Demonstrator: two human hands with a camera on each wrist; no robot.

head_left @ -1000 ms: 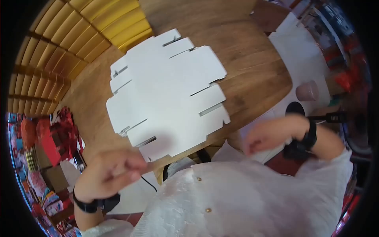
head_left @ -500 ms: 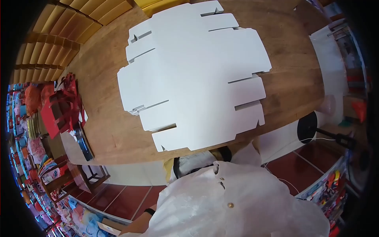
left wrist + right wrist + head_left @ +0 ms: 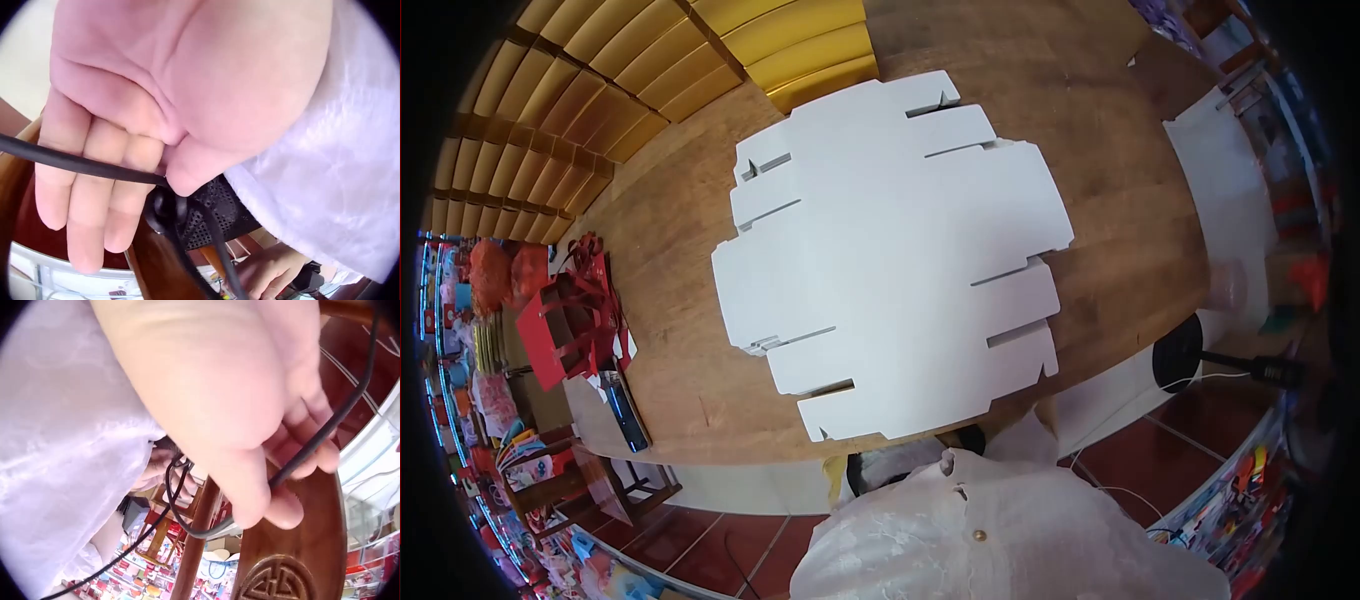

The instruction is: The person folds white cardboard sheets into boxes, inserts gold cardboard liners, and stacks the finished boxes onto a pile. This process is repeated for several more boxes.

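Neither hand shows in the head view. Low beside the white shirt, my left hand (image 3: 119,125) pinches a black cable (image 3: 75,164) at the thumb tip, and its other fingers hang nearly straight behind it. A loop of the cable dangles below, beside a black perforated thing (image 3: 215,215). In the right wrist view, my right hand (image 3: 231,412) pinches a black cable (image 3: 312,440) between thumb and forefinger, with the other fingers curled. The head view has a stack of flat white die-cut box blanks (image 3: 880,250) lying on the wooden table (image 3: 1120,200).
Gold boxes (image 3: 630,60) stand in rows at the table's far left. Red bags (image 3: 565,325) and a dark phone-like slab (image 3: 625,410) lie at the left edge. A carved wooden chair back (image 3: 294,544) stands close to my right hand. Packed shelves (image 3: 475,400) line the left.
Both hands have left the head view, dropping from over the table's front edge down beside the body. The head view has shifted; the white blanks lie as before.
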